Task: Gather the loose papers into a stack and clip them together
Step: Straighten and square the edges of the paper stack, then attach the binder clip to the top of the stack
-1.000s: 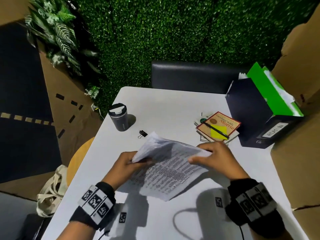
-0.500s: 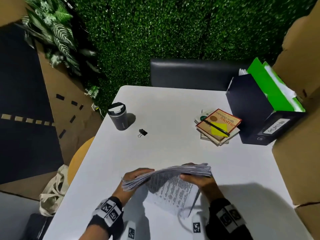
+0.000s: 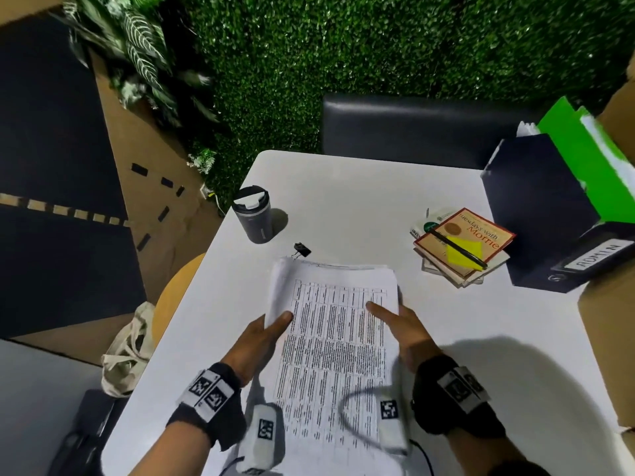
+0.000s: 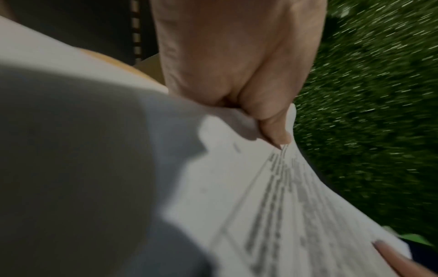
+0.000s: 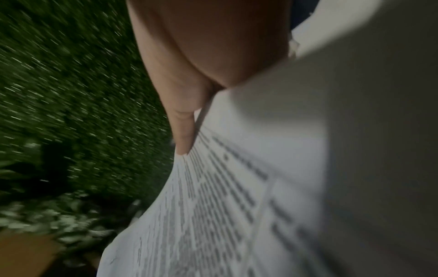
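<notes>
Both hands hold the stack of papers [image 3: 335, 324] up off the worktop [image 3: 360, 201]. The left hand [image 3: 256, 341] pinches the left edge, thumb on top. The right hand [image 3: 403, 333] pinches the right edge the same way, with its other fingers hidden under the sheets.

The far end of the stack sticks out past both thumbs with nothing under it, so it could droop and the sheets could fan apart. The top left corner already curls a bit.

The black clip [image 3: 302, 249] lies on the worktop just past the far left corner of the papers, ahead of the left hand. To grab it, one hand must let go. Then the pile may slide crooked or spill. The cup [image 3: 253, 214] stands close behind the clip, so a quick reach might knock it over.
</notes>
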Tool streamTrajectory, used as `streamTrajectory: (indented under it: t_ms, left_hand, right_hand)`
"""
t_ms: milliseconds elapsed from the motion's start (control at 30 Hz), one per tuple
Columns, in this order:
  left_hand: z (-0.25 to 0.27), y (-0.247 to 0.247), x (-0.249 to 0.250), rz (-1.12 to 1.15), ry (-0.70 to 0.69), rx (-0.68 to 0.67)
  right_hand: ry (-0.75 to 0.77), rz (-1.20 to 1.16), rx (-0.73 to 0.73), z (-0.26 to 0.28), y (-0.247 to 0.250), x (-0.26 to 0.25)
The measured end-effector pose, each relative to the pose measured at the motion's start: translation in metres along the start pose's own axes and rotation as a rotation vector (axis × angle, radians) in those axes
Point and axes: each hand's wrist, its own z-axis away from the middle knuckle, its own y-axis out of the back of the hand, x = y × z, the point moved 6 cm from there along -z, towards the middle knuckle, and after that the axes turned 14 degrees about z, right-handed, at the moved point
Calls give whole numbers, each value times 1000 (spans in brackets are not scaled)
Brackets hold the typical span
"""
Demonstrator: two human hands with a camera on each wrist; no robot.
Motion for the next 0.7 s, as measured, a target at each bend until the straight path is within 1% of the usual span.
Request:
streamTrajectory:
  t_ms: [67, 133, 200, 300, 400, 467, 500, 533, 600, 633, 700]
  left_hand:
    - [-5, 8, -15, 21, 115, 45]
    - [-17, 17, -31, -10, 150, 90]
    - [-28, 24, -47, -48, 171, 117]
    - [-41, 33, -69, -31, 165, 128]
    - [-55, 46, -83, 15, 138, 162]
    - [-68, 53, -79, -28, 84, 171]
    - [-77, 58, -76, -51, 60, 168]
    - [-87, 61, -70, -53, 38, 146]
    - [-110, 61, -58, -55, -4, 24]
    - [-122, 57, -51, -107, -46, -40]
    - [-151, 57, -45, -305, -83, -131]
  right_hand:
    - [-27, 49, 6, -14, -6, 25]
    - [-100, 158, 22, -20, -11, 51]
    - [-117, 300, 66, -23, -14, 67]
    - [-131, 495, 85, -31, -21, 84]
    - [-192, 503, 64, -37, -25, 90]
    - [-215, 540, 64, -42, -23, 92]
    - [-220, 596, 51, -45, -21, 92]
    - [-223, 661, 32, -49, -18, 91]
    - [-266, 792, -10, -53, -15, 88]
    - [-294, 842, -28, -54, -13, 88]
    - [-358, 964, -63, -61, -16, 86]
